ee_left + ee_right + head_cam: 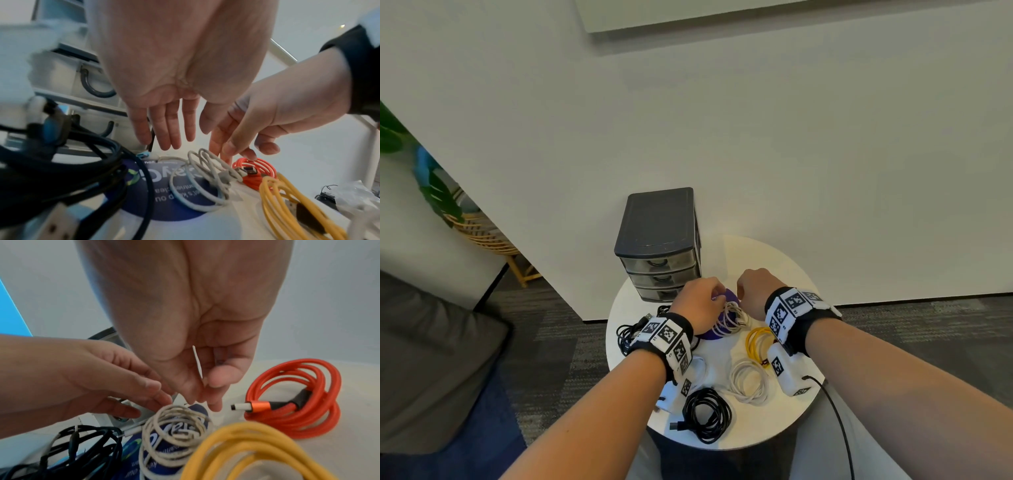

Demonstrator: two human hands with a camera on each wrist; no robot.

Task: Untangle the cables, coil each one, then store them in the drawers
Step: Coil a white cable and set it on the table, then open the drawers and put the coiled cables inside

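A person's two hands meet over a round white counter strewn with cables. The left hand reaches down with fingers nearly straight and slightly spread, gripping nothing. The right hand pinches a thin white strip between thumb and fingers, its tips just above a coiled white cable that lies on a purple disc near the middle of the counter. Beside that coil sit a yellow cable and, farther right in the wrist views, a coiled orange cable with its plug pointing toward the hands. A second white coil and a black coil lie nearer the person; a looser black bundle rests at the left edge. The dark three-drawer unit stands at the counter's far side against the wall, all three drawers closed. Marker-patterned wristbands ring both wrists.
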